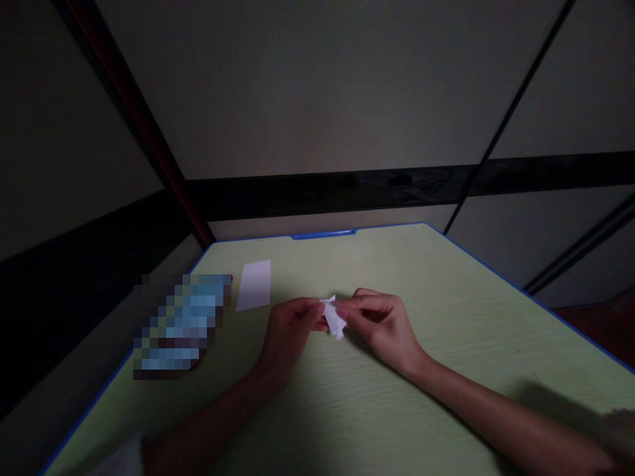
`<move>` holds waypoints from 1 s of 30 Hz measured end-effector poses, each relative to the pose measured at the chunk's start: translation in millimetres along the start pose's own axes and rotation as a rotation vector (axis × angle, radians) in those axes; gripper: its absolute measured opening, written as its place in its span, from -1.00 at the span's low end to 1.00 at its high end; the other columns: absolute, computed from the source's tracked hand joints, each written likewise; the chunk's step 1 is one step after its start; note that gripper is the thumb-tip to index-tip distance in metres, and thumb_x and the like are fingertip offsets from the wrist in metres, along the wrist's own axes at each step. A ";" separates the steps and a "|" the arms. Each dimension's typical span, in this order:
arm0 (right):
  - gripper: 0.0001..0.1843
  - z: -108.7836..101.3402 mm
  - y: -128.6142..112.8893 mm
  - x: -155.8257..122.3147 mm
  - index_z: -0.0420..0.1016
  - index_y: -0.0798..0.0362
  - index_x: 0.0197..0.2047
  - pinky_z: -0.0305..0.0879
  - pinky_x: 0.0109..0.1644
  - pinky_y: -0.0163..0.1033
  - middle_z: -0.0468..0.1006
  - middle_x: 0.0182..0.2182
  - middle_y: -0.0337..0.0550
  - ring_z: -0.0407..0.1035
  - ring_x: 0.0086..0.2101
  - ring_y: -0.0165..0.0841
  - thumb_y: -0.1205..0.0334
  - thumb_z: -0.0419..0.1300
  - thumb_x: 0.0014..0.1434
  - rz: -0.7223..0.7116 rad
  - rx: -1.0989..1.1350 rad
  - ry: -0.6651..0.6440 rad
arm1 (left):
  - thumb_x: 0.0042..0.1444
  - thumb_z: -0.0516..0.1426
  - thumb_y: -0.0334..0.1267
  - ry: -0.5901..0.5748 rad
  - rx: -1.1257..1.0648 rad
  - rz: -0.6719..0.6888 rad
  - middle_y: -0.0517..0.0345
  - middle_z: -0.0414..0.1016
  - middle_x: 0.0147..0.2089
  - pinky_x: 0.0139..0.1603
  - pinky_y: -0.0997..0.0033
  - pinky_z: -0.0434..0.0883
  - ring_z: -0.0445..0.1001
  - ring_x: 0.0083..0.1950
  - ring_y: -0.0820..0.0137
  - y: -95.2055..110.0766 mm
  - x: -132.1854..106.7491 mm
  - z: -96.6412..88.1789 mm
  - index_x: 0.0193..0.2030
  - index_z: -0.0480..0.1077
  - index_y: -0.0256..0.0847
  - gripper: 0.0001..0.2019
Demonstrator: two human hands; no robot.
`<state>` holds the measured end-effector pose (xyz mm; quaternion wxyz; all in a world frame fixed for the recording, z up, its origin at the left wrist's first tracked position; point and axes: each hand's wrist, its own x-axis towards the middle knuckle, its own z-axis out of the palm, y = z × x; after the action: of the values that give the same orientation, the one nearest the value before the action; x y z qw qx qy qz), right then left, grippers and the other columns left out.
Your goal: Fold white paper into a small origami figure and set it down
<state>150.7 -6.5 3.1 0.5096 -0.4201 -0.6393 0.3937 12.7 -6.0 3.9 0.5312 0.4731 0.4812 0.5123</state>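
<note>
Left hand point(290, 327) and right hand point(384, 324) both hold one small folded white paper piece point(335, 322), thumbs and fingers pinched narrow on it from either side. Paper piece sits between the two hands, roughly mid-surface, creased, with pointed corners sticking out above and below the grip; exact fold shape too small to tell. Pale sleeve point(122, 459) at left forearm, lower left corner. Surface point(421, 410) under everything: light yellow-green, fine grain, blue edging. Off to the left, a pixelated flat item point(183, 324) lies by the left edge; blue blotches, a bit of red at its border, identity can't be told. Just beside it, toward the far side, a flat white paper sheet point(255, 284), apart from the left hand. Blue handle point(325, 235) midway along the far edge. Beyond: pale panels point(317, 99) crossed by a glossy black band point(297, 196), dim light.
</note>
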 end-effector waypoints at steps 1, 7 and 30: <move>-0.86 -0.5 0.1 -0.2 0.56 0.09 -0.48 0.02 -0.58 -0.37 0.31 -0.66 -0.23 0.12 -0.61 -0.51 0.35 0.15 -0.07 -0.029 -0.025 -0.007 | -0.18 0.14 -0.32 0.009 -0.016 -0.007 0.12 0.52 -0.54 -0.45 0.48 0.41 0.43 -0.55 0.46 0.2 -0.3 0.3 -0.55 0.45 -0.35 -0.88; -0.84 -1.5 1.8 0.3 0.57 0.08 -0.50 0.03 -0.57 -0.37 0.33 -0.65 -0.21 0.17 -0.60 -0.50 0.40 0.15 -0.07 -0.105 -0.037 -0.034 | -0.20 0.13 -0.30 0.000 -0.073 -0.012 0.13 0.50 -0.58 -0.49 0.48 0.39 0.42 -0.57 0.45 -4.4 2.8 -1.2 -0.58 0.42 -0.35 -0.87; -0.88 0.2 2.8 0.1 0.55 0.08 -0.46 0.13 -0.55 -0.36 0.45 -0.60 -0.15 0.26 -0.57 -0.46 0.36 0.17 -0.06 -0.162 -0.066 -0.071 | -0.16 0.14 -0.23 -0.016 -0.020 0.061 0.20 0.38 -0.68 -0.58 0.54 0.29 0.30 -0.62 0.53 -9.7 4.6 -5.9 -0.63 0.38 -0.33 -0.81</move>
<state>150.8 -5.5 0.5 0.5026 -0.3694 -0.7014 0.3448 7.8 -1.6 -6.4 0.5240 0.4862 0.4572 0.5292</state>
